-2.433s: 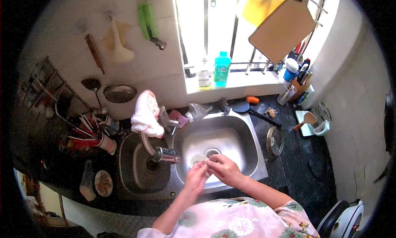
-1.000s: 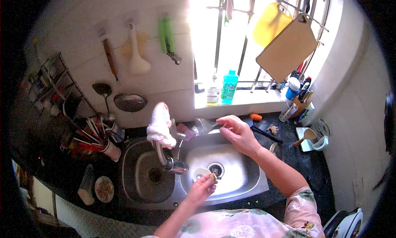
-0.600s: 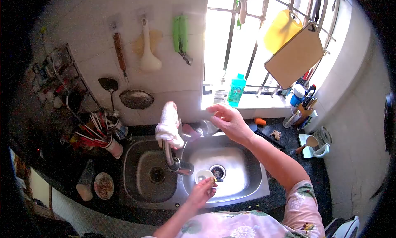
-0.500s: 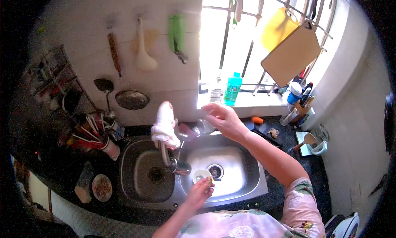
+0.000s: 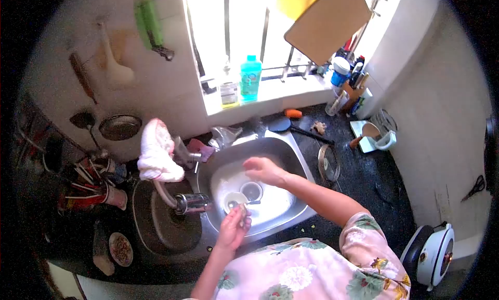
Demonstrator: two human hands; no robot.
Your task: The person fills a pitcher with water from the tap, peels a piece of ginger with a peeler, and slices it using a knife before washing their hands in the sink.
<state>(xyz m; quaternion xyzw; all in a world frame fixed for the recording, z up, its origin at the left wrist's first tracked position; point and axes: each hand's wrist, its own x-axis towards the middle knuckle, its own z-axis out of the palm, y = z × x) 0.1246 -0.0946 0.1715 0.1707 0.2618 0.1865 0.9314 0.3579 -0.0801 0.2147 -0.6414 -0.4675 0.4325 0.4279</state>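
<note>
My left hand [image 5: 233,228] is closed at the near edge of the right sink basin [image 5: 283,217], its fingertips pinched on a small pale piece that I cannot make out. Just beyond those fingertips a small white bowl [image 5: 227,197] sits in the basin, beside the drain [image 5: 251,191]. A short dark item [image 5: 253,202] shows near the drain. My right hand [image 5: 264,171] hangs over the basin's middle, apart from the left one, and its fingers are smeared by motion. The faucet [image 5: 192,203], with a pinkish-white cloth [image 5: 158,153] on its neck, stands left of both hands.
A second basin [image 5: 166,222] lies left. Behind the sink are a clear plastic bag [image 5: 224,137] and a pink cloth [image 5: 200,150]. On the right counter are a black-handled tool [image 5: 312,134], an orange piece [image 5: 293,113], ginger [image 5: 318,127] and a round glass lid [image 5: 328,163].
My right hand has come down from near the windowsill to over the basin. My left hand remains pinched at the near edge. The camera view has shifted right and tilted down.
</note>
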